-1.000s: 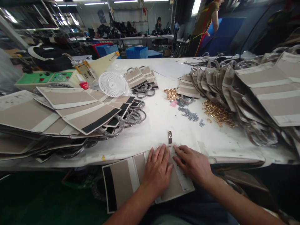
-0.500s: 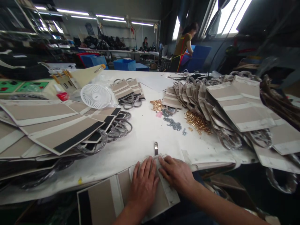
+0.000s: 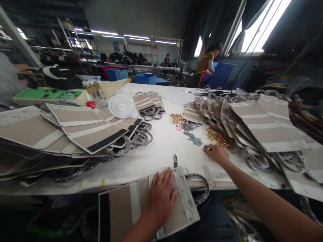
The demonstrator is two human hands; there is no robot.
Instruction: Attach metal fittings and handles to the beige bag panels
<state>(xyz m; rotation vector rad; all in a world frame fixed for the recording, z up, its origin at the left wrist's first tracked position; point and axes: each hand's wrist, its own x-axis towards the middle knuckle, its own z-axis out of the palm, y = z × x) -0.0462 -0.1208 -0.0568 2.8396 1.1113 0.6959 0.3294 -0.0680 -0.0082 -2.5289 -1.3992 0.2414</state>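
My left hand [image 3: 161, 196] lay spread flat on the beige panel [image 3: 118, 211] at the edge of the tabletop [image 3: 161, 148]. Beyond the panel, to its right, my right hand [image 3: 215, 154] rested by the gold fittings [image 3: 219, 137] — fingers curled, whether pinching anything I couldn't tell.

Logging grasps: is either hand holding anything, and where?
Left hand lies flat on the beige panel, gripping nothing. Right hand touches a small metal piece; grip cannot be told.
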